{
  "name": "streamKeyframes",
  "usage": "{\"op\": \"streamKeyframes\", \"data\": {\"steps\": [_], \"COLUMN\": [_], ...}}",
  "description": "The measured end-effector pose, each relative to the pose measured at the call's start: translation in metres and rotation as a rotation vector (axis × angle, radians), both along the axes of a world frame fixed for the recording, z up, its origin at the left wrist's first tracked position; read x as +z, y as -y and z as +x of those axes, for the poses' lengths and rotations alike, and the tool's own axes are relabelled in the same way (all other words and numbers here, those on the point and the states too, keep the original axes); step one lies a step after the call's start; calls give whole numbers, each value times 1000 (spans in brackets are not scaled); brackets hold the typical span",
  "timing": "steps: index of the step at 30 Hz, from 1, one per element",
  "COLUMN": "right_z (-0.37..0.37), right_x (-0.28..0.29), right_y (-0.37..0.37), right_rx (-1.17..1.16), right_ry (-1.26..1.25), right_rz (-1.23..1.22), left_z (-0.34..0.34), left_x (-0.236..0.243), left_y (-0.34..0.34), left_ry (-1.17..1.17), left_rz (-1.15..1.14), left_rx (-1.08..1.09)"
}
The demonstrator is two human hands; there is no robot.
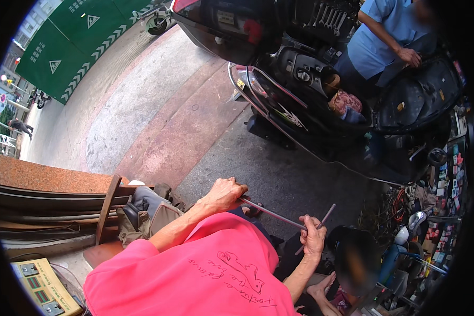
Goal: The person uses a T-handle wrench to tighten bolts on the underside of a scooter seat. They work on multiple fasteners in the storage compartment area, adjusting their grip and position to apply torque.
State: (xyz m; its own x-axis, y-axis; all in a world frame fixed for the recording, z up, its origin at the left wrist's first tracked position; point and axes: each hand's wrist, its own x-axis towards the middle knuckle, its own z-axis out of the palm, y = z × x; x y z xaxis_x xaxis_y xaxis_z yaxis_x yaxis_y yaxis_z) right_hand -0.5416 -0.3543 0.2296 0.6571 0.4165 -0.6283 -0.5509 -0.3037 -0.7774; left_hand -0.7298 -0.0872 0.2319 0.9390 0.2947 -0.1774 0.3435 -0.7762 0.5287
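Note:
A slim metal T-handle wrench [274, 212] is held level in front of my pink shirt. My left hand [225, 195] is closed round the far end of its shaft, and the fingers hide that tip. Where the shaft meets the crossbar [329, 211], my right hand [313, 236] grips it, with the bar sticking out on both sides of the fist. Beyond my hands stands a black scooter [300, 124] with its seat [418, 95] tipped open. A patterned red cloth bundle [346, 101] lies in its storage space.
A person in a blue shirt [382, 39] stands behind the scooter, one hand by the raised seat. Another person sits low at my right, a bare foot [321, 288] showing. A grey-brown bag [150, 213] and a yellow device [45, 287] are at left. Shelves of parts [447, 210] line the right.

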Motion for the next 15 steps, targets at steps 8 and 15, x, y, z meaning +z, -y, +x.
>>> {"op": "streamKeyframes", "data": {"steps": [8, 15], "right_z": [-1, -4], "right_x": [-2, -7], "right_y": [2, 5], "right_rx": [-4, -8], "right_ry": [1, 1], "right_rz": [1, -16], "left_z": [0, -4], "left_x": [-1, -1], "left_y": [0, 2], "left_ry": [-14, -34], "left_rz": [-4, 16], "left_rx": [-12, -8]}}
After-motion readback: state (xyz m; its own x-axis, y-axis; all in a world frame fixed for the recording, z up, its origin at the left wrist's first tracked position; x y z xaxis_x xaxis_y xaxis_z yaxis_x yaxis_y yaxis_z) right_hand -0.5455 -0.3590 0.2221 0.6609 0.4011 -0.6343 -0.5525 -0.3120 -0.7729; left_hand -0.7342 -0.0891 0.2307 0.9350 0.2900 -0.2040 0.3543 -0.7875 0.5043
